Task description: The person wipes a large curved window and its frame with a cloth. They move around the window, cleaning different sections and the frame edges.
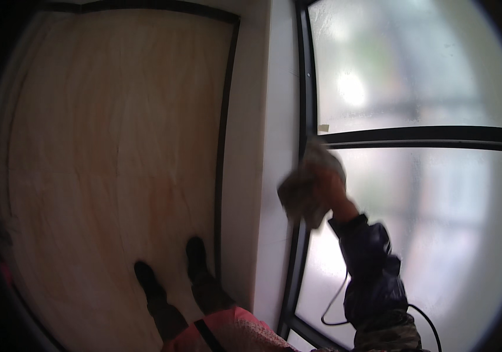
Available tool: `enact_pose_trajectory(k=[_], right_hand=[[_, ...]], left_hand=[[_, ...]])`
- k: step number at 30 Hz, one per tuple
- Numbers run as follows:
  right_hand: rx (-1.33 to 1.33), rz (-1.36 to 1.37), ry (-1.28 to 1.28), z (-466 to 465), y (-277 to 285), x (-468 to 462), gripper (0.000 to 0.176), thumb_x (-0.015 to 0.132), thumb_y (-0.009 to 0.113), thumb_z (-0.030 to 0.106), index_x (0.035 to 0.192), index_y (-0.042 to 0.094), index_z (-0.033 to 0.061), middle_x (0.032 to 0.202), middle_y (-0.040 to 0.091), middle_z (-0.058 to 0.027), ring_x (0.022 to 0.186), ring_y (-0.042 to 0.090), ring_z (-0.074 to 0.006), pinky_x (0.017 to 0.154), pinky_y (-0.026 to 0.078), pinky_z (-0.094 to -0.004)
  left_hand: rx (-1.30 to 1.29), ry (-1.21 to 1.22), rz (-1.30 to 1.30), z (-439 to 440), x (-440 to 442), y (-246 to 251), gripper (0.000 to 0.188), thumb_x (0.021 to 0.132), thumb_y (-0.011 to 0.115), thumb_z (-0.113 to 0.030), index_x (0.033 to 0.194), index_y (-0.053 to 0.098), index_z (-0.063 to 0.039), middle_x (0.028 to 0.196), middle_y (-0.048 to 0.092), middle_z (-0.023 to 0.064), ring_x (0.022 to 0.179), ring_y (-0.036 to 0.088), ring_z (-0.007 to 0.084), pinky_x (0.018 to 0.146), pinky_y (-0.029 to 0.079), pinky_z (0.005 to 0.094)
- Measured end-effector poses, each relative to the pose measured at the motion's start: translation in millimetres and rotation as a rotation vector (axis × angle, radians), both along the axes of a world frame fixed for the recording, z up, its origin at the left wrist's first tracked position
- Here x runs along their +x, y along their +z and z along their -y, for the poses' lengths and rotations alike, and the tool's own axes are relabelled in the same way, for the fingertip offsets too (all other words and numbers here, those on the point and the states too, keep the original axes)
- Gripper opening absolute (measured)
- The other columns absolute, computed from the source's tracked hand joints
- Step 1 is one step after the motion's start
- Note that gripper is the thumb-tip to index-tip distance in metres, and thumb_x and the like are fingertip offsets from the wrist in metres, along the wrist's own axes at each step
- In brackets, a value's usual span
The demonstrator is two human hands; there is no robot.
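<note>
My right hand (332, 189) grips a grey-brown cloth (299, 196), both blurred. The cloth bunches around my fingers and hangs over the dark window frame (307, 83) and the inner edge of the white sill (279, 132). Whether it touches the frame or hovers just above it I cannot tell. Beside the hand is a lower frosted glass pane (391, 189), below a dark crossbar (422, 137). A dark sleeve (372, 268) covers my right forearm. My left hand is out of view.
An upper frosted pane (387, 57) has a small beige patch (323, 128) at its corner. A thin black cable (332, 303) loops by my sleeve. My dark shoes (149, 277) stand on the beige marbled floor (114, 132), which has a dark border strip (226, 119) along the wall.
</note>
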State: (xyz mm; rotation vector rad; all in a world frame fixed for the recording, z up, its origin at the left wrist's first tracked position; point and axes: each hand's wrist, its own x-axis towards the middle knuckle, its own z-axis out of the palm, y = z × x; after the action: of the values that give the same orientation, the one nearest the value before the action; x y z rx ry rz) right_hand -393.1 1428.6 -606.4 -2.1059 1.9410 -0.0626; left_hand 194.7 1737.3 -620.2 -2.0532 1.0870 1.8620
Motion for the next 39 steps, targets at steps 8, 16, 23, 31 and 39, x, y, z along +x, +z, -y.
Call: enact_pose_trajectory(k=[8, 16, 23, 31, 39], right_hand=[[-0.192, -0.037, 0.025, 160, -42, 40, 0.061, 0.082, 0.05, -0.005, 0.141, 0.044, 0.0064, 0.126, 0.06, -0.0254, 0.122, 0.055, -0.0403, 0.102, 0.043, -0.0436], [-0.073, -0.146, -0.232, -14, -120, 30, 0.068, 0.082, 0.052, -0.006, 0.146, 0.036, 0.0115, 0.105, 0.063, -0.0276, 0.094, 0.064, -0.0437, 0.082, 0.051, -0.0519], [0.269, -0.053, -0.613, -244, -79, 135, 0.068, 0.078, 0.056, -0.004, 0.143, 0.038, 0.0069, 0.106, 0.061, -0.0302, 0.094, 0.061, -0.0484, 0.082, 0.048, -0.0547], [1.456, -0.005, -0.705, -573, -58, 244, 0.057, 0.085, 0.064, 0.05, 0.13, 0.056, 0.0152, 0.115, 0.064, -0.0255, 0.109, 0.062, -0.0367, 0.091, 0.051, -0.0475], [0.661, 0.106, -0.746, -425, 19, 182, 0.027, 0.079, 0.066, 0.022, 0.101, 0.068, 0.0063, 0.093, 0.069, -0.02, 0.093, 0.068, -0.0353, 0.08, 0.054, -0.0444]], left_hand=[[-0.089, -0.031, 0.078, -81, 19, -18, 0.044, 0.091, 0.061, -0.038, 0.116, 0.064, -0.002, 0.105, 0.067, 0.0214, 0.099, 0.064, 0.0366, 0.089, 0.049, 0.0436], [-0.07, 0.086, 0.018, -84, 31, -7, 0.04, 0.088, 0.067, -0.031, 0.112, 0.064, 0.0, 0.109, 0.066, 0.0197, 0.105, 0.061, 0.0331, 0.094, 0.047, 0.0414], [-0.153, -0.044, 0.023, -26, 43, 13, 0.036, 0.085, 0.072, -0.028, 0.106, 0.067, 0.0, 0.102, 0.068, 0.018, 0.096, 0.064, 0.0308, 0.088, 0.05, 0.04], [-0.097, -0.186, 0.036, -38, 172, 1, 0.034, 0.093, 0.061, -0.034, 0.1, 0.067, -0.001, 0.093, 0.068, 0.0163, 0.088, 0.065, 0.0261, 0.081, 0.051, 0.0387], [-0.258, -0.164, 0.038, -8, 216, 2, 0.033, 0.096, 0.056, -0.03, 0.099, 0.065, 0.002, 0.091, 0.068, 0.0156, 0.085, 0.063, 0.0248, 0.08, 0.05, 0.0389]])
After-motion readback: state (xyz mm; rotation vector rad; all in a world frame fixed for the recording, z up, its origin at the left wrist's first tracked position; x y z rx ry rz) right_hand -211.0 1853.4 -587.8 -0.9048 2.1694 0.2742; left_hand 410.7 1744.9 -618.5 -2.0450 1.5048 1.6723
